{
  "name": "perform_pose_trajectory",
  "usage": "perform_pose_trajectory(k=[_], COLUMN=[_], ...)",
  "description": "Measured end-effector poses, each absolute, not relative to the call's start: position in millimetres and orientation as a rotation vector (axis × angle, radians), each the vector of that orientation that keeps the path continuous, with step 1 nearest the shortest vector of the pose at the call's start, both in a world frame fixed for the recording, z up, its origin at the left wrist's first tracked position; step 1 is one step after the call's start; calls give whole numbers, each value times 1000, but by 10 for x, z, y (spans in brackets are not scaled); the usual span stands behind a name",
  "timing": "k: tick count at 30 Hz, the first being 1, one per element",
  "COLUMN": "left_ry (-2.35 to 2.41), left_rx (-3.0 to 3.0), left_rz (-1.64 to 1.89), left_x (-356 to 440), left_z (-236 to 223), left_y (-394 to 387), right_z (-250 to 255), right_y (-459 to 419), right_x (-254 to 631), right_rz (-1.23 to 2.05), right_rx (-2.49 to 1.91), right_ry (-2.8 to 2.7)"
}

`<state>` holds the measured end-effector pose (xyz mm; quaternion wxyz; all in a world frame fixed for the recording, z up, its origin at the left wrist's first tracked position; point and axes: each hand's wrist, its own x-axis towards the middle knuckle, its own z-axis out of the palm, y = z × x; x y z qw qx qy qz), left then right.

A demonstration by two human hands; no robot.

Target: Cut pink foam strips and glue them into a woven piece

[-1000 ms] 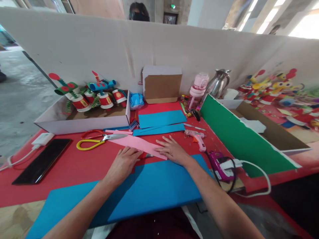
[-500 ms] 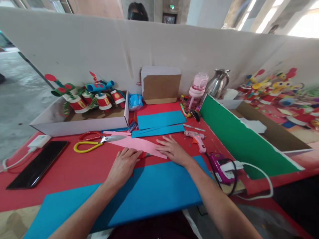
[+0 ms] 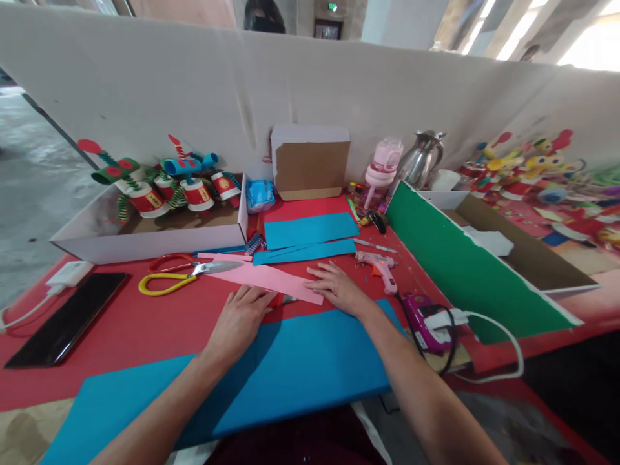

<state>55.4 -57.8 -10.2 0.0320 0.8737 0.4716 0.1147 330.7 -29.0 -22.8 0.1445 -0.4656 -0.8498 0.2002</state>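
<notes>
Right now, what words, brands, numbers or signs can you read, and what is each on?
Nothing is clear enough to quote.
Gold labels on the red-and-white cups: too small.
Green sign beyond the white partition: blurred.
Markings on the purple box: too blurred.

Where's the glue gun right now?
Head view: the pink glue gun lies on the red table cover, right of the right hand, below the pen.

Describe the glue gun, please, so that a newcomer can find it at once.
On the red table, find the long green board at the right. The glue gun lies between it and the right hand. Unlike the bottle and paper, also pink, it has an orange trigger.
</notes>
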Motion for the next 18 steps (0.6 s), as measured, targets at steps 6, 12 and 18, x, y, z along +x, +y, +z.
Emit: perform_pose_trajectory(k=[6, 12, 18], left_ry=[1434, 1407, 1417], left_rx=[2715, 2688, 2724], left_rz=[395, 405, 360], left_x=[565, 598, 673], left_z=[-113, -125, -106], left_y=[-591, -603, -635], right_z=[-247, -233, -243], right_y=[-289, -293, -292], right_x=[3300, 3299, 3300], right_rz=[572, 567, 562], right_rx=[-1337, -1334, -1345], right_ry=[-2440, -2454, -2446])
